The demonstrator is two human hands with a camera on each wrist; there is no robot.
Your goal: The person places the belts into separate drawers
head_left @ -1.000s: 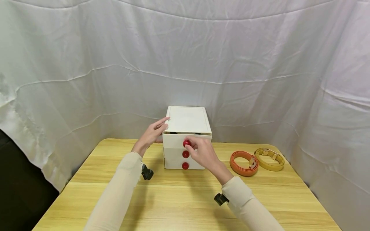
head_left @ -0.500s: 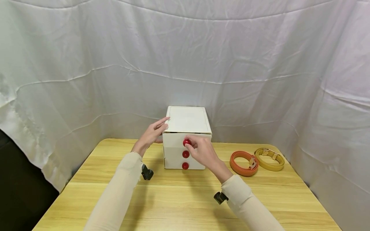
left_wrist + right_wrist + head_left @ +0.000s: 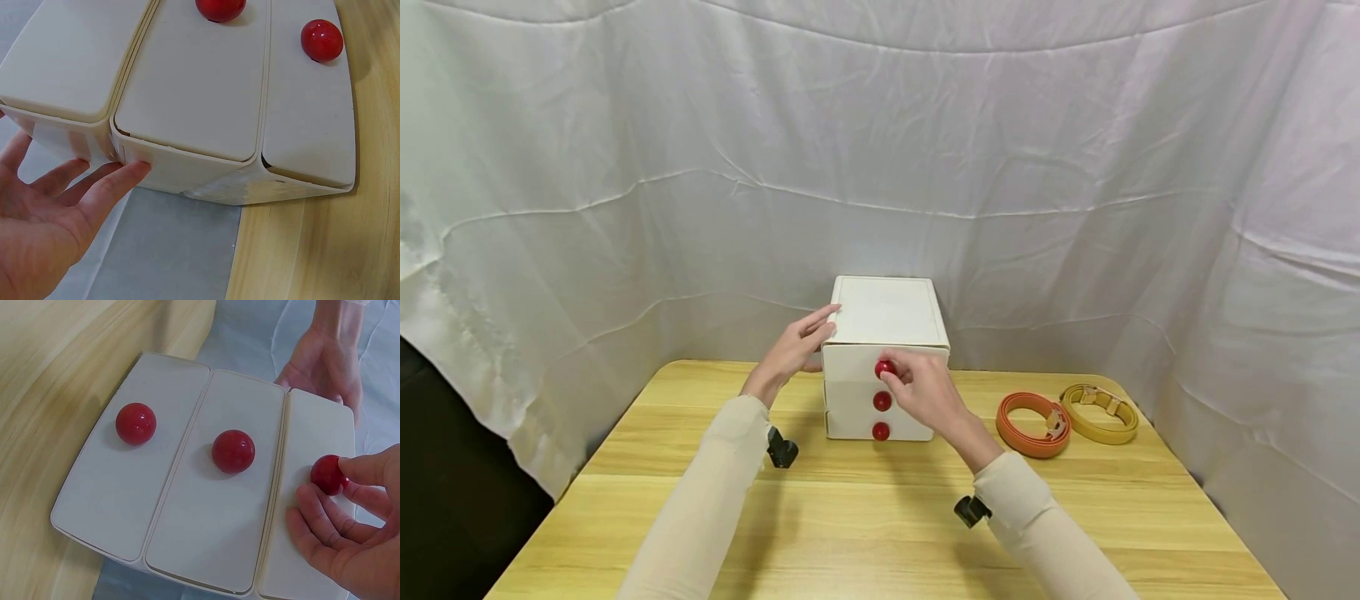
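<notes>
Top drawer (image 3: 857, 364) pushed almost flush since a second ago; the dark gap under the cabinet lid is gone, only a thin seam shows in the right wrist view. Right hand (image 3: 925, 390) shifted slightly toward the cabinet with it, thumb and fingers pinching the top red knob (image 3: 884, 368). Left hand (image 3: 795, 350) unchanged, fingers straight and flat against the left side of the white three-drawer cabinet (image 3: 886, 312), holding nothing. Middle knob (image 3: 882, 401) and bottom knob (image 3: 881, 431) untouched, their drawers closed. Cabinet sits at the back middle of the desk (image 3: 850, 517), near the white cloth backdrop (image 3: 880, 150), same spot as before. Coiled orange belt (image 3: 1032, 424) and coiled yellow belt (image 3: 1099, 412) lie touching each other to the right of the cabinet, apart from it, not moved.
</notes>
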